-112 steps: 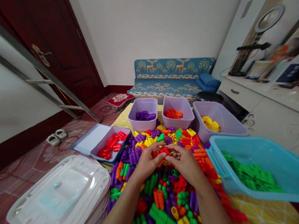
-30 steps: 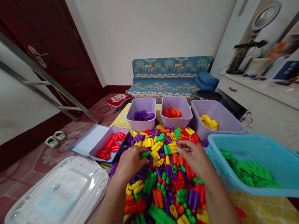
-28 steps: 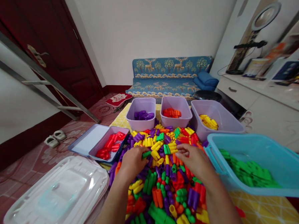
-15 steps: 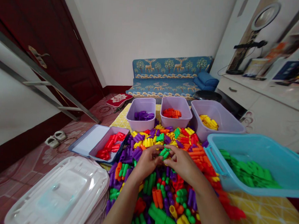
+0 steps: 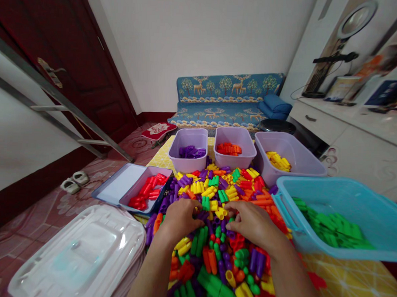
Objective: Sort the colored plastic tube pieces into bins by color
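Observation:
My left hand (image 5: 180,221) rests low over a heap of colored plastic tube-shaped toy pieces, thumb and fingers apart, close to a green piece (image 5: 205,203). On the other side my right hand (image 5: 252,224) hovers over the heap with its fingers loosely curved and parted, beside yellow pieces (image 5: 220,212). Between the hands, purple and yellow pieces lie loose. No piece shows in either hand, though the undersides of both palms are hidden. Another green piece (image 5: 222,196) lies just beyond the fingertips.
Lilac bins behind the heap contain purple (image 5: 191,152), orange (image 5: 229,149) and yellow pieces (image 5: 278,161). A blue bin (image 5: 339,253) with green pieces stands right. Left are an open case (image 5: 116,184) with red pieces and a stack of clear lids (image 5: 76,253).
My hands have let go of the green piece they held together and moved apart, left hand to the left, right hand to the right. The camera view has shifted slightly.

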Tool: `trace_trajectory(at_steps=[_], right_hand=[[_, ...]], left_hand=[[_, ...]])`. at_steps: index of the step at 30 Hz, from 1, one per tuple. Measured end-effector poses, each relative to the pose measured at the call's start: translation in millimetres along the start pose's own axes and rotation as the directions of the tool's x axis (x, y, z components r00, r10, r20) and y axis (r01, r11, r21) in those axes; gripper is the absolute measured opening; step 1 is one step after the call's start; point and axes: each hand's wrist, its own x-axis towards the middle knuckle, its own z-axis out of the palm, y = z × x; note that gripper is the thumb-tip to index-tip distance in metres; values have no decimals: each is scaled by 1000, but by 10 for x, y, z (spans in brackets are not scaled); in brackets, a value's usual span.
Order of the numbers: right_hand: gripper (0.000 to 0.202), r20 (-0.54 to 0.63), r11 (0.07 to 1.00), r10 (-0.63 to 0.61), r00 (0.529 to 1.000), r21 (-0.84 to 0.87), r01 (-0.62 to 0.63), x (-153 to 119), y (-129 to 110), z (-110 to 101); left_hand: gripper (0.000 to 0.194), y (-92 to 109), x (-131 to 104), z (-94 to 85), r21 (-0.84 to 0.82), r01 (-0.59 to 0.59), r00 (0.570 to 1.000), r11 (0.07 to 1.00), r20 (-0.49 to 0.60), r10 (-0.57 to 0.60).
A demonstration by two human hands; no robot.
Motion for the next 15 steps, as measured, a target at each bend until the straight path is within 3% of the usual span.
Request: trace_trajectory(at_steps=[5,9,15], right_hand=[[61,25,998,-31,999,-62,32,2,-93,76],[63,-26,997,-65,998,-43,64,57,-159,165],[50,-86,997,-12,996,80,19,157,-101,239]], left_hand=[[36,104,44,129,83,-9,999,996,-39,12],[34,104,104,216,-77,-96,995,992,-45,92],[33,50,169,268,-286,-120,989,951,-118,89]])
